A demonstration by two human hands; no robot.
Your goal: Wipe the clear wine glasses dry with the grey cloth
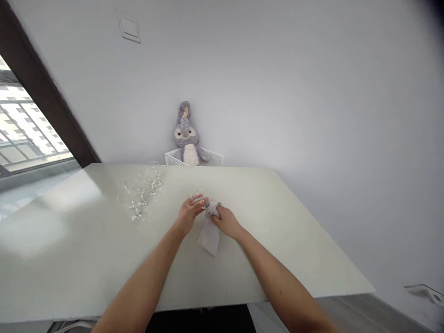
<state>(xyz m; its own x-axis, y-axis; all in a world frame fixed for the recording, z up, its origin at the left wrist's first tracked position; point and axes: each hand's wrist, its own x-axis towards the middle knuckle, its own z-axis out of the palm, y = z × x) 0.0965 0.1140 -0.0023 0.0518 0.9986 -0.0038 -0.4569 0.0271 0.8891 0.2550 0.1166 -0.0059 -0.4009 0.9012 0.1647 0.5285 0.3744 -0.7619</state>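
Over the middle of the table, my left hand [189, 213] has its fingers wrapped round a clear stemmed glass [197, 197], tipped on its side. Much of the glass is hidden by those fingers and by a cloth. My right hand [227, 221] grips the pale grey cloth [210, 235], bunched around the right end of the glass, with its loose part hanging toward me. To the left of my hands stand several clear stemmed glasses [138, 215] in a slanting row.
The white table [287, 249] reaches back toward a pale wall. Behind its far edge, a grey plush toy [190, 152] sits in a white perforated basket [215, 159]. A dark frame [52, 88] borders a bright window on the left.
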